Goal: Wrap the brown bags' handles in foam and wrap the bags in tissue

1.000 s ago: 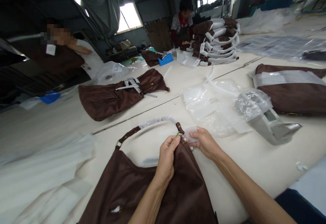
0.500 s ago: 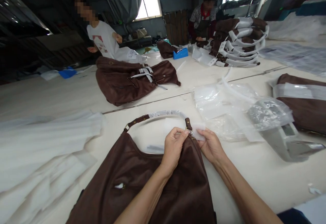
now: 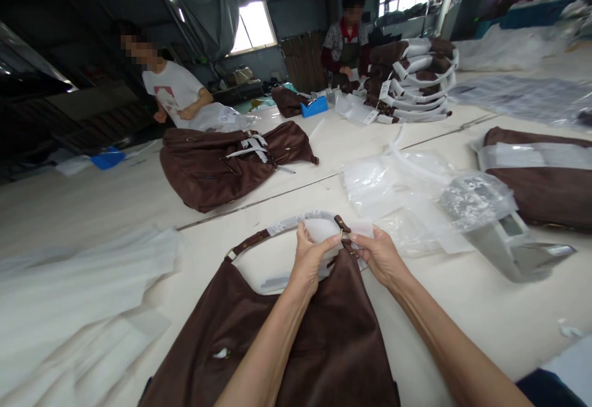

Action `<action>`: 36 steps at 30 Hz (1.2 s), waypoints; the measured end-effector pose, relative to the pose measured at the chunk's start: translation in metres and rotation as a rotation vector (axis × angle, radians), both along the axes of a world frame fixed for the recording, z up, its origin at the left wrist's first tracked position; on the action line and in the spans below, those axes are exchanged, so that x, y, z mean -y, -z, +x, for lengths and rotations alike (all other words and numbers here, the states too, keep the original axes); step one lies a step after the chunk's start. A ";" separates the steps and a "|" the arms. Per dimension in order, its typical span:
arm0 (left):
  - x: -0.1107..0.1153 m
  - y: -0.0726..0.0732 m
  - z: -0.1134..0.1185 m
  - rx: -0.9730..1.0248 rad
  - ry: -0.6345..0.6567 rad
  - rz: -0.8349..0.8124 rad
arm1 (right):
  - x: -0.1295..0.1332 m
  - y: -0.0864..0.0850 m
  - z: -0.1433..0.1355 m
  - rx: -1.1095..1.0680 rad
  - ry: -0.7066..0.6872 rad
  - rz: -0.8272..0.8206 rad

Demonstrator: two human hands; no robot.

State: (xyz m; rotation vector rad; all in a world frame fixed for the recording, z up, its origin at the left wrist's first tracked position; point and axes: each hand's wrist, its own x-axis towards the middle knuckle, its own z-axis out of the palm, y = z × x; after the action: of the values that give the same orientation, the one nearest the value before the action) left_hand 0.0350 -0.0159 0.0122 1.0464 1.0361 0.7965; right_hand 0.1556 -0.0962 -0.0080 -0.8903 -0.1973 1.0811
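A dark brown handbag (image 3: 337, 339) lies before me, its handle (image 3: 252, 242) arched away and partly wrapped in white material. At the handle's right end is a metal ring (image 3: 341, 234). A thin translucent white sheet (image 3: 320, 229) passes behind this ring. My left hand (image 3: 311, 258) pinches the sheet's left part, thumb pointing at the ring. My right hand (image 3: 380, 258) grips its right part, with the thumb close to the ring and strap. A small zip pull (image 3: 221, 353) with white wrapping shows on the bag's front.
Beyond lies another brown bag (image 3: 222, 169). A stack of brown bags with wrapped handles (image 3: 416, 80) stands farther back. Right are clear plastic bags (image 3: 393, 185), a tape dispenser (image 3: 518, 250) and a wrapped brown bag (image 3: 546, 179). White sheets (image 3: 83, 296) lie left. Two people stand across the table.
My left hand has shifted from the ring onto the sheet's left part, and the sheet now spreads to both sides behind the ring. The view has turned slightly right.
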 end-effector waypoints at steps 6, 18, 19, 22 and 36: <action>-0.019 -0.009 -0.013 -0.033 0.107 -0.125 | -0.005 -0.003 0.010 0.026 -0.064 -0.062; -0.009 -0.024 0.005 -0.077 0.268 -0.175 | -0.006 -0.001 0.012 0.051 -0.041 -0.099; -0.007 -0.023 0.009 -0.075 0.249 -0.159 | -0.005 -0.001 0.013 0.050 -0.042 -0.094; -0.004 -0.020 0.014 -0.062 0.188 -0.132 | 0.001 0.001 0.017 -0.039 -0.045 -0.062; -0.009 -0.024 -0.006 -0.006 0.180 -0.150 | -0.009 0.003 -0.012 -0.146 0.017 -0.053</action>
State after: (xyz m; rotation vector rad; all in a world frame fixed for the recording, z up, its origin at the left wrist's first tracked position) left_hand 0.0288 -0.0067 0.0362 0.9977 0.9761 0.5612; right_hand 0.1440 -0.0870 -0.0105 -0.8556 -0.0401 1.1352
